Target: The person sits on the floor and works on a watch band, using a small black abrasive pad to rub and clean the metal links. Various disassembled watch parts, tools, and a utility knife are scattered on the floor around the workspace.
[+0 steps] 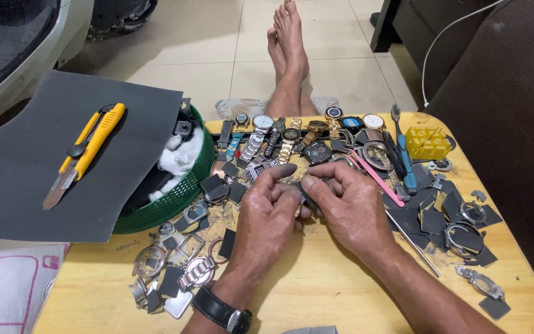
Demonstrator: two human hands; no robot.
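My left hand (267,213) and my right hand (344,204) meet over the middle of a small wooden table (316,291). Between the fingertips of both hands sits a small dark watch part (302,190), mostly hidden by my fingers. A black wristwatch (220,310) is on my left wrist. Just beyond my hands lie several wristwatches (279,136) in a row, and loose watch cases and dark square scraps (174,278) lie to the left of my left forearm.
A green basket (180,195) under a dark grey sheet (44,167) with a yellow utility knife (84,151) stands at left. Pink tweezers (378,179), a blue-handled brush (403,154), a yellow plastic box (428,142) and metal rings (461,238) lie at right. My bare feet (288,43) rest on the tiled floor beyond.
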